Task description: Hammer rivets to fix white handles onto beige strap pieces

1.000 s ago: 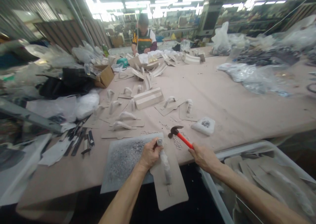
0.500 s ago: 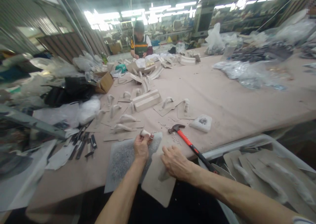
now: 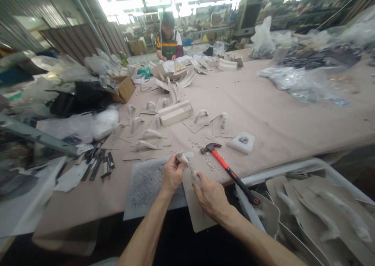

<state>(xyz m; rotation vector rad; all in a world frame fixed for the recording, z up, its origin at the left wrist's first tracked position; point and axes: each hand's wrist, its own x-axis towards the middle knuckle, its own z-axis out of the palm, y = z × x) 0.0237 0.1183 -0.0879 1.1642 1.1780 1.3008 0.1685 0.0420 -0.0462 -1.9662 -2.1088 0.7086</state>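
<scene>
L hand [image 3: 173,173] pinches small white pc [image 3: 183,158], prob. a cap; R hand [image 3: 211,197] curled shut on panel [image 3: 195,211]; hammer [image 3: 227,168] across table's [image 3: 281,121] nr edge.

The right hand [image 3: 211,197] has released the hammer [image 3: 223,163] and now grips the wrapped handle [image 3: 195,176].

No text can be read: the marks on the hammer [image 3: 232,174], right of the fingers [image 3: 198,188] of the right hand [image 3: 216,200], and on a person's [image 3: 168,22] apron [image 3: 169,48] far beyond them are illegible
</scene>
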